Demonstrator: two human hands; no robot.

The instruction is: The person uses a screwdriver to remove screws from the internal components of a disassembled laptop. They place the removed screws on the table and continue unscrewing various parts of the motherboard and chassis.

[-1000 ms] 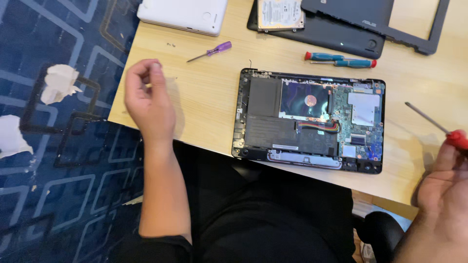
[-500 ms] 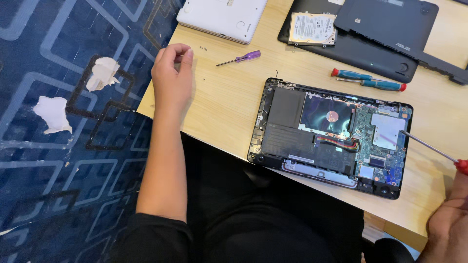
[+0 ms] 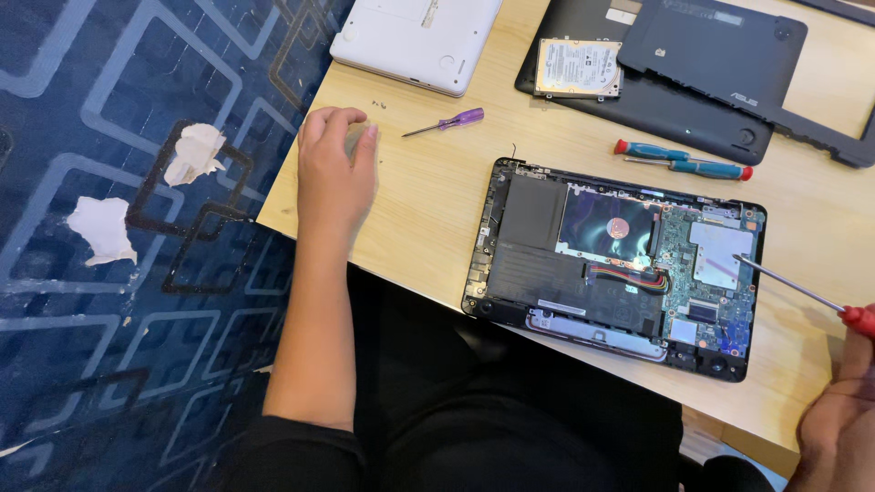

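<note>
here the opened laptop [image 3: 615, 264] lies at the counter's [image 3: 437, 228] near edge. the right hand [image 3: 838, 410], fingers grasping a red-handled screwdriver [image 3: 793, 287], points its tip at the board's 3 o'clock side; unscrewing looks under way. the left hand [image 3: 335, 173] rests curled at 9 o'clock.

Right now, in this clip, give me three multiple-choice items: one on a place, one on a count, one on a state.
1. Where does the purple screwdriver lie?
A. on the table between the white laptop and the opened laptop
B. on the carpet
C. inside the opened laptop

2. How many white scraps lie on the blue carpet?
A. none
B. two
C. five

3. What is the opened laptop's state?
A. lid shut
B. bottom cover off, boards showing
C. screen lit

Key: 1 A, it rests on bare wood between them. 2 B, two lie left of the table. 3 B, circuitry and wires show; the right hand points a red-handled screwdriver at it.
</note>
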